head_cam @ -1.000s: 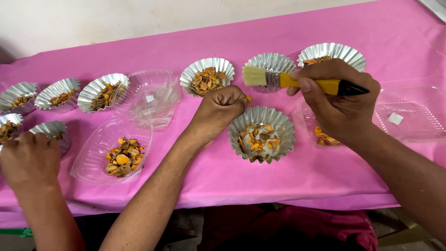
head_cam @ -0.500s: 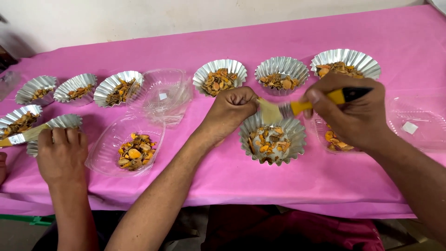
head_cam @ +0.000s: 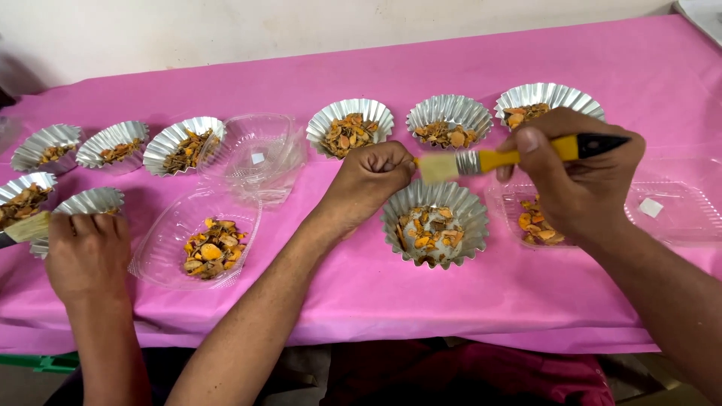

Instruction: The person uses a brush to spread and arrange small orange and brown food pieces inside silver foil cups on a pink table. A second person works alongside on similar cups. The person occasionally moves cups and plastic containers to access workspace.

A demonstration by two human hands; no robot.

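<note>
At the centre of the frame, a person's left hand point(head_cam: 372, 180) is clenched into a loose fist at the upper rim of a fluted foil cup point(head_cam: 434, 224), which sits on a pink tablecloth point(head_cam: 361, 75) and holds orange and brown dried slices over a pale filling. The right hand point(head_cam: 575, 173), at centre right, grips the yellow handle of a pastry brush point(head_cam: 496, 159), whose pale bristles point left and hover just above the cup, close to the fist. A row of similar filled foil cups point(head_cam: 350, 126) runs across the upper half of the frame. Clear plastic trays hold more slices, one at lower left point(head_cam: 197, 239) and another point(head_cam: 681, 207) under the right hand. At far left, another person's hand point(head_cam: 84, 252) rests on a foil cup beside a second brush point(head_cam: 22, 229).
</note>
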